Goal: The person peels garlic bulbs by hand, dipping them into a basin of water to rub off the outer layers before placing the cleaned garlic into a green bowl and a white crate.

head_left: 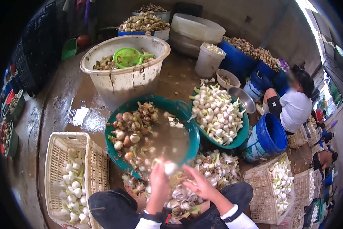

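- Head view: left hand (158,182) pinches a white bulb (170,168) at the near rim of the green basin (186,126), above the peel pile (213,168).
- Right hand (199,184) half-open, fingers just beside the bulb, holding nothing I can tell.
- Risk: wet bulb may slip into the murky water among the unpeeled bulbs (133,129).
- 1 crate (58,149) of cleaned bulbs sits left.

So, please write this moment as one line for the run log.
left hand: holds white bulb | right hand: open, by peel pile | green basin: muddy water, unpeeled bulbs
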